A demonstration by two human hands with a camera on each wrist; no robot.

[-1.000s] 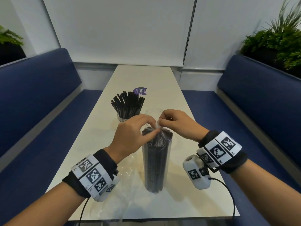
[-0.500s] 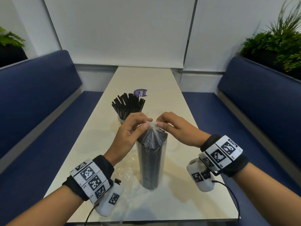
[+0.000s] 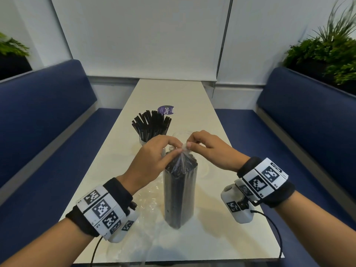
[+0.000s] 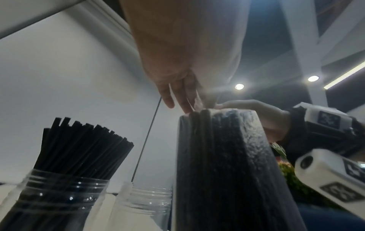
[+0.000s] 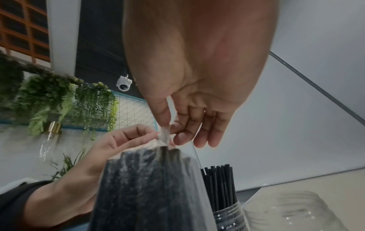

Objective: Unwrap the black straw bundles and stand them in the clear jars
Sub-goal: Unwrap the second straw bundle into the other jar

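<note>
Straw bundle (image 3: 180, 191) stands upright at the near middle of the table (image 3: 215, 237), its gathered wrap top (image 3: 184, 150) pinched from both sides.
Left hand (image 3: 152, 162) and right hand (image 3: 210, 149) arch above it, wrists raised, thumb and fingertips nipping the film; an uneven pull could tip the tall bundle toward the empty jar (image 5: 292, 214) or filled jar (image 3: 151, 128) just beyond, or spill straws.

Two clear jars (image 4: 146, 201), one wrapped straw bundle (image 3: 180, 191), perhaps one loose wrapper (image 3: 148, 205).
</note>
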